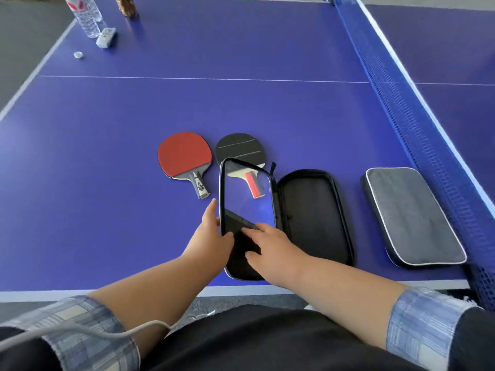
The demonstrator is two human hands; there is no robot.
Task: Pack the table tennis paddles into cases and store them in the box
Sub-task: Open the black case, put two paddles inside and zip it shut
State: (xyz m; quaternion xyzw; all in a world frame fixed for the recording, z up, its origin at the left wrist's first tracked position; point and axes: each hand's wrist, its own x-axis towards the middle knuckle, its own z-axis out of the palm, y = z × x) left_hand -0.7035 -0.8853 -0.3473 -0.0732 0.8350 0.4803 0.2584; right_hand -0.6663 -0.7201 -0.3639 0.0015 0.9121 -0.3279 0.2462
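Observation:
A black zip case [313, 210] lies unzipped near the table's front edge. Its lid with a clear window [247, 194] stands raised on the left side. My left hand [211, 234] holds the lid's left edge. My right hand [270, 245] rests with spread fingers on the dark lower part of the lid. A red-faced paddle [184, 156] lies flat just left of the case. A black-faced paddle [241, 148] with a red handle lies behind the lid, partly seen through the window. A closed grey case [412, 215] lies to the right, beside the net.
The blue table-tennis table [187, 103] stretches ahead, with its net [401, 103] running along the right. At the far left stand a clear water bottle [87, 14], a small white object [105, 37], a bottle cap [78, 54] and a brown item [127, 6]. No box is in view.

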